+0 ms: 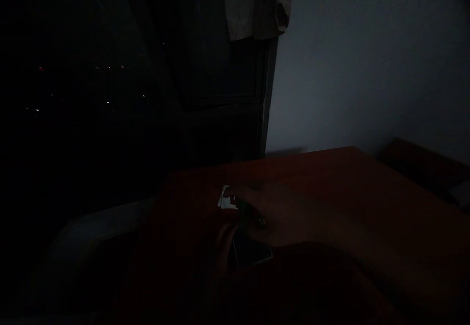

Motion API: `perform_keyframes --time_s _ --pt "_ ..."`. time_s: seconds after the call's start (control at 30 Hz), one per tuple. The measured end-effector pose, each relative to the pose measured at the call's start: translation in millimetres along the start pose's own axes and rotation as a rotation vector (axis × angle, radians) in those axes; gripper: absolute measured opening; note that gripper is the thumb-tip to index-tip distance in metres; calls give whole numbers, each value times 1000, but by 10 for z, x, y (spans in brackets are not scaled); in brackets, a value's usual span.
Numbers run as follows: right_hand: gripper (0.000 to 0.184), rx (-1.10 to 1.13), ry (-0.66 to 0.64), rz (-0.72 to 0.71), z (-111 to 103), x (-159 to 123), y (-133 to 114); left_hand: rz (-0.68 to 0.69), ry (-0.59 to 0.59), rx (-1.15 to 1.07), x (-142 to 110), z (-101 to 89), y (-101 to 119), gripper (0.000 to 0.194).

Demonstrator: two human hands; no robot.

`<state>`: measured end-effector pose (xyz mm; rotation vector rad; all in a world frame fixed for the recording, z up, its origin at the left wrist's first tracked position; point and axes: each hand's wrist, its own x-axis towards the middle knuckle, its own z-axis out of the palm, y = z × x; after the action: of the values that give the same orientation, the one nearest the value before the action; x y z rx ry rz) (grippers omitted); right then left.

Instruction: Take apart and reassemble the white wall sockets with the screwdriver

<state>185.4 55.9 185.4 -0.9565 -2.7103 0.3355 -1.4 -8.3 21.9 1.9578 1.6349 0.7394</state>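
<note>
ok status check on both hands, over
Right hand at white piece. Left hand dim, beside dark flat object. Heavy shadow, both grips unclear.

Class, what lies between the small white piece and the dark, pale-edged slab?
Between the white piece and the slab, the head view shows a dark greenish thing by the right hand, too dim to name.

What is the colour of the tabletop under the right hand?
Dark reddish-brown; the tabletop shows best in the head view.
</note>
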Motion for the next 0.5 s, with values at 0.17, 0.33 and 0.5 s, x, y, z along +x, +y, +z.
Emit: perform_keyframes --time_s 0.17,0.33,0.5 --pt "33 -110 19 115 27 11 -8 -2 2 4 -1 -19 21 30" --pt "66 108 -3 -37 -4 -32 3 0 2 4 1 -36 37 30" --pt "39 -195 49 179 44 6 -11 9 2 2 11 -23 42 29"
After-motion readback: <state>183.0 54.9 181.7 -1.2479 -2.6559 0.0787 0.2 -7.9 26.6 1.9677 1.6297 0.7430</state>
